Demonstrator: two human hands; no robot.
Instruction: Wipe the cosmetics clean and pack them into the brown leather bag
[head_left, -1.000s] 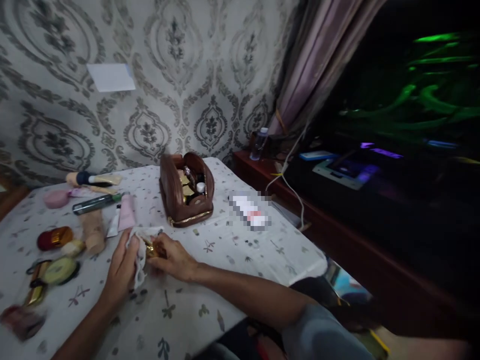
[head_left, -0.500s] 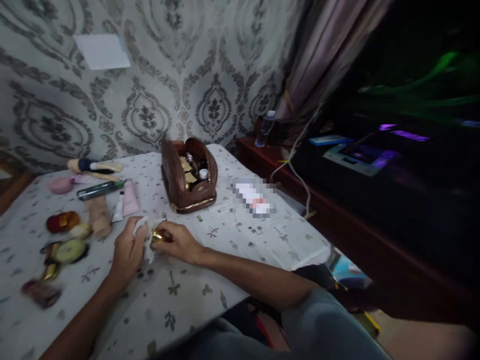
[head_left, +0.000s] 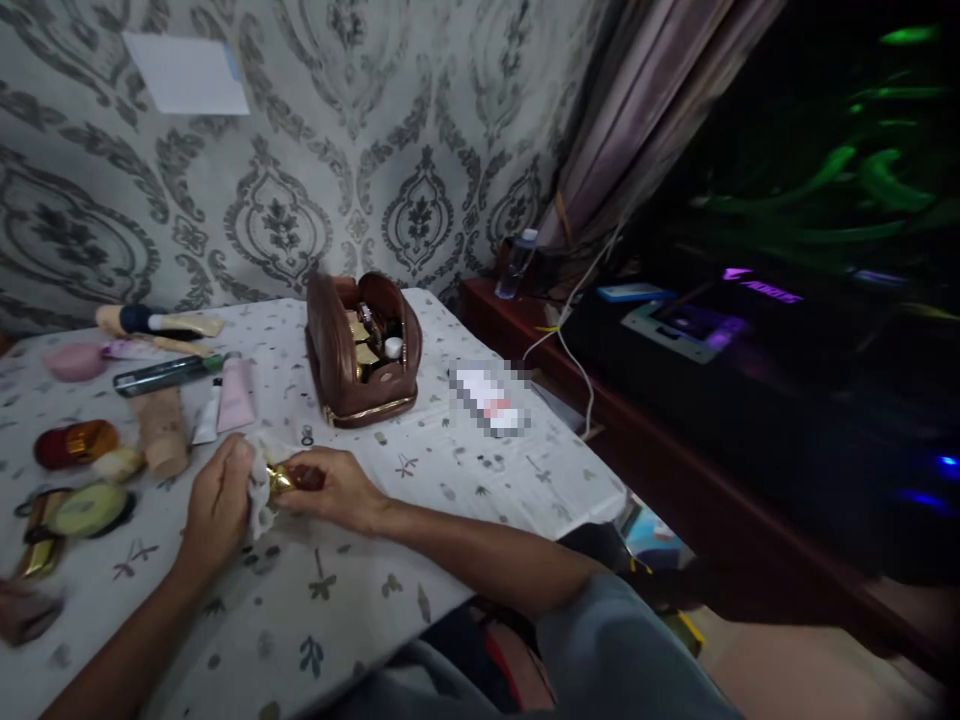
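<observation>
My left hand (head_left: 217, 498) is closed on a crumpled white wipe (head_left: 260, 490) above the table's front half. Facing it, my right hand (head_left: 341, 490) grips a small dark-red bottle with a shiny gold cap (head_left: 281, 479); the cap end points at the wipe and touches or nearly touches it. My fingers cover part of the bottle. Behind my hands stands an unzipped brown cosmetic bag (head_left: 330, 345) with several gold and white-capped items inside. Left of the hands lie a pink tube (head_left: 236, 395), a small white tube (head_left: 207, 416) and a beige tube (head_left: 162, 432).
A green bottle (head_left: 165, 375), a red-and-amber jar (head_left: 75, 442), a round compact (head_left: 90, 508) and brushes (head_left: 165, 322) lie at the left. Right of the bag is a blurred-out flat object (head_left: 489, 398). A dark red desk (head_left: 637, 440) with a water bottle (head_left: 517, 265) adjoins.
The view has swung slightly right, so the table things sit further left. My hands still hold the wipe and the bottle, with the gold cap now close against the wipe.
</observation>
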